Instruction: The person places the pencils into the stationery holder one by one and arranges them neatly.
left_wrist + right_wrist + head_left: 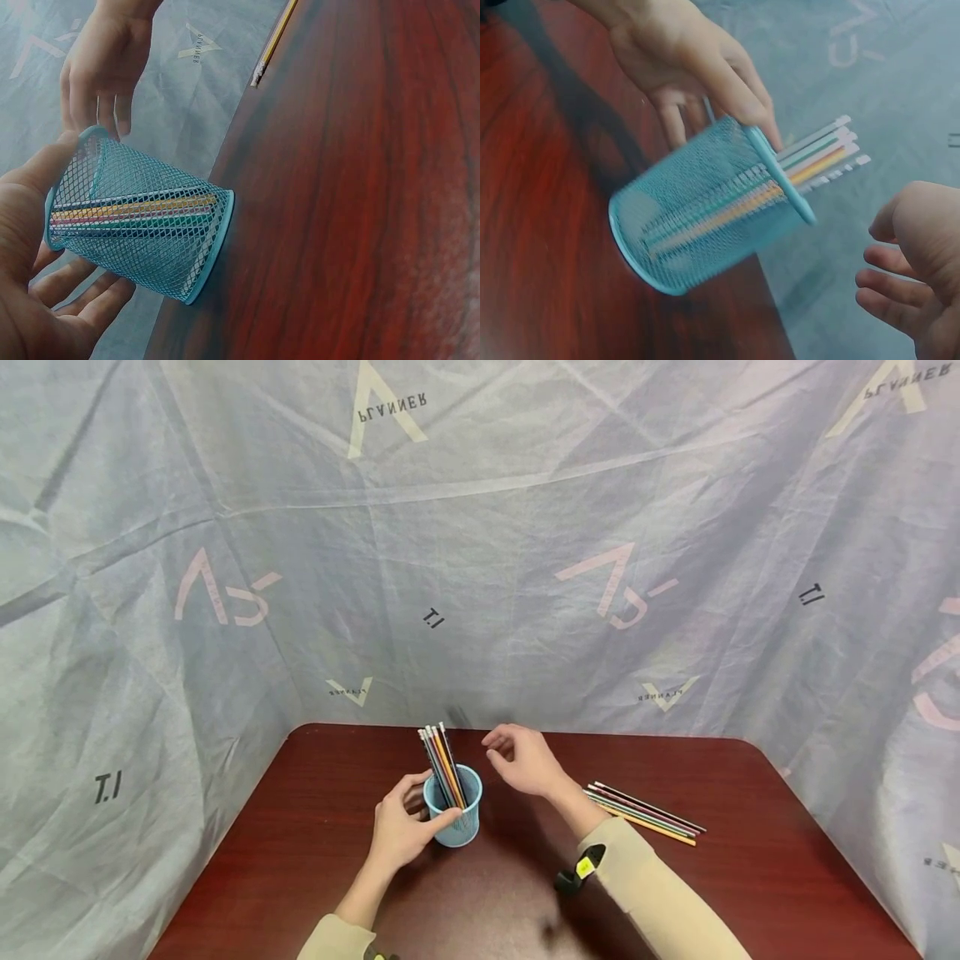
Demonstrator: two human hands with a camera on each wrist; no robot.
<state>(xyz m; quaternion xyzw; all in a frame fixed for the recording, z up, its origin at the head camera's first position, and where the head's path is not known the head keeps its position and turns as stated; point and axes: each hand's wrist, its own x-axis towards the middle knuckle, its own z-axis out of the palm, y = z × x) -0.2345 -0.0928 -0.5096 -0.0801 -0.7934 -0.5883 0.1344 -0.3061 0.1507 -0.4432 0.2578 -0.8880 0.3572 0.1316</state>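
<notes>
1. Gripping the blue cup (459, 828) near its rim with the left hand (403, 822), with the thumb on the near side.
2. Hovering just right of the cup with the right hand (525, 760), with its fingers loosely bent and not touching the cup.
3. See the cup upright, a bit left of the table's (322, 768) middle.
4. Inside the cup, see thin pencils (446, 768) leaning left, with white ends poking over the rim.
5. Past the right hand, see loose pencils (647, 824) lying side by side, with yellow nearest.
6. Up both arms, see tan sleeves (667, 885).
7. Behind the table, see gray cloth (480, 568) with letters.
</notes>
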